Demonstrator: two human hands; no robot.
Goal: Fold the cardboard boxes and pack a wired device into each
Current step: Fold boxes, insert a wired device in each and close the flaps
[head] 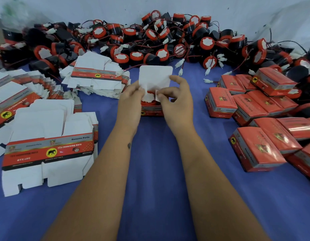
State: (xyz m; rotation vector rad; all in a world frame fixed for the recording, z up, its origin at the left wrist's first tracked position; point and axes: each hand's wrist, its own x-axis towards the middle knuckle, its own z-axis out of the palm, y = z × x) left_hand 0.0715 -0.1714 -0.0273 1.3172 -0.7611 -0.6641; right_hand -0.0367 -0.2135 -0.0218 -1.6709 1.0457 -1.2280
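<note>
Pinching the box's thin side flaps, left hand at nine o'clock and right hand at three; light card probably creases easily, so grip near folds.

You are reaching both bare forearms forward, wrists converging until the hands nearly meet. Your left hand is pinching a small flap between curled fingers. Your right hand is pinching the opposite flap, its thumb and forefinger closed and its remaining fingers arching loosely above the grip.
</note>
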